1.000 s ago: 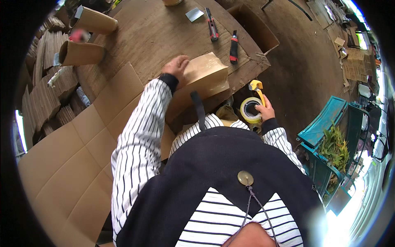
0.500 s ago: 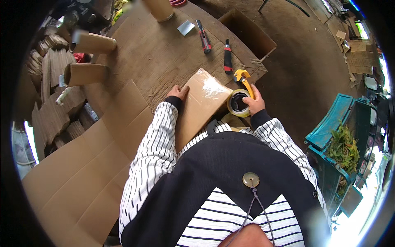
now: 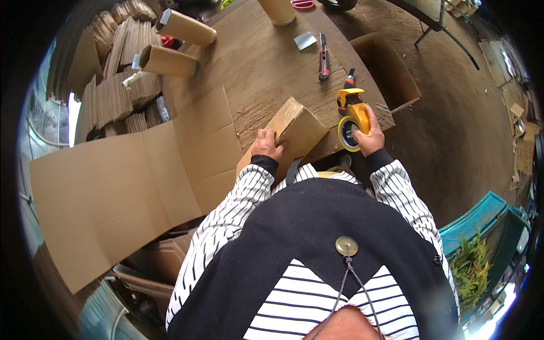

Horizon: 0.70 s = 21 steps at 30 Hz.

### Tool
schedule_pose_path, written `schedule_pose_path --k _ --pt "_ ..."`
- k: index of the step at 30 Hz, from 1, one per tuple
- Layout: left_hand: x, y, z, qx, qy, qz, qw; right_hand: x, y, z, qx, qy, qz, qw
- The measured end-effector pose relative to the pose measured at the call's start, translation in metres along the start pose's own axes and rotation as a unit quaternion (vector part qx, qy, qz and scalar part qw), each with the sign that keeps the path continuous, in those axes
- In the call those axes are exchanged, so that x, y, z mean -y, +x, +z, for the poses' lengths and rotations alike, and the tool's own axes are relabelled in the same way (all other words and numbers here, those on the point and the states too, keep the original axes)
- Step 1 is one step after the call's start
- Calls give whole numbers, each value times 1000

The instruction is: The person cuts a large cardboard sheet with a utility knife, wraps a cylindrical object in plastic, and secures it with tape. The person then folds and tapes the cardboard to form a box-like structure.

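Note:
A small brown cardboard box [image 3: 301,131] stands tilted at the table's near edge, close against my body. My left hand [image 3: 267,145] is closed over its left side, fingers bent round the edge. To the right of the box, my right hand [image 3: 371,136] grips a yellow tape dispenser [image 3: 356,113] with a roll of tape in it. The dispenser is apart from the box. Just beyond it lies a red and black box cutter [image 3: 349,80], partly hidden by the dispenser. A second box cutter [image 3: 323,59] rests farther back on the wooden table [image 3: 249,62].
A large unfolded cardboard sheet [image 3: 107,187] spreads at the left. Cardboard tubes [image 3: 190,28] and stacked flat cardboard [image 3: 119,93] are at the far left. An open carton [image 3: 391,71] stands beyond the table's right edge. A teal bin [image 3: 473,224] with plants is at the lower right.
The box has been turned and tipped up, its taped face no longer showing. My left hand has shifted onto its side. My right hand has moved the dispenser away to the right.

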<state>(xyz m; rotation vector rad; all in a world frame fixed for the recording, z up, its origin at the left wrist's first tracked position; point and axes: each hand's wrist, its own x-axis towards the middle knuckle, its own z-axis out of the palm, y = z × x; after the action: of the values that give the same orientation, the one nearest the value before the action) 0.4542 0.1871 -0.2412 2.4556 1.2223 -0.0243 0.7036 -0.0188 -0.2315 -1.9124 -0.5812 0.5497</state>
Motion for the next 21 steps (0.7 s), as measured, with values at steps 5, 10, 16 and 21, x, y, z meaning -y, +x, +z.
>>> schedule_pose_path --k 5,10,16,21 --pt "-10 0 -12 -41 -156 6 987 30 -38 -21 36 12 -165 986" --pt "-104 -30 -70 218 -724 -225 615 78 -49 -33 135 -61 -346 927" --pt "-93 -36 -65 203 -717 -243 621 100 -55 -32 167 -187 -365 897" --pt "-27 8 -54 114 -618 -20 777 123 -68 -36 158 -244 -306 907"
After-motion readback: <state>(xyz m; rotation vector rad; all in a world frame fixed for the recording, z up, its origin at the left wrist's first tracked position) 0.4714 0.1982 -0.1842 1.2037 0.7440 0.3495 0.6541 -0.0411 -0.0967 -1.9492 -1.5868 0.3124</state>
